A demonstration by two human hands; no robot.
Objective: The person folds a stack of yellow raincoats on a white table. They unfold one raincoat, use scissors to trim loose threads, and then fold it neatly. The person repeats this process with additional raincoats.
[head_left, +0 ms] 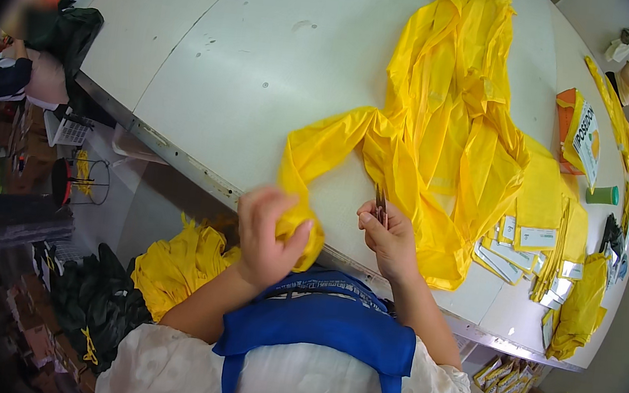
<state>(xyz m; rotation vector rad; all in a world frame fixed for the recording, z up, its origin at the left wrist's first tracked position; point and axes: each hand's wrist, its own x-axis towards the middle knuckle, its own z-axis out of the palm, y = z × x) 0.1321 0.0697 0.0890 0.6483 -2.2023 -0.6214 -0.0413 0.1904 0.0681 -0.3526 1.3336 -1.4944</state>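
Observation:
A thin yellow garment that looks like a raincoat point(452, 127) lies spread and crumpled on the white table. One of its sleeves point(324, 147) bends toward me and hangs over the near edge. My left hand point(267, 234), slightly blurred, grips the end of that sleeve with fingers and thumb curled at its cuff. In my closed right hand point(395, 246) is a small pair of thread snips point(381, 205), blades pointing away from me. This hand is just left of the garment's lower part, over the table's near edge.
Folded yellow garments point(542, 201) with white labels are stacked at the right, near a printed packet point(579, 135) and a green cylinder point(603, 195). Yellow fabric point(184, 263) is heaped below the table at left. Other people are beyond the table's far left and right.

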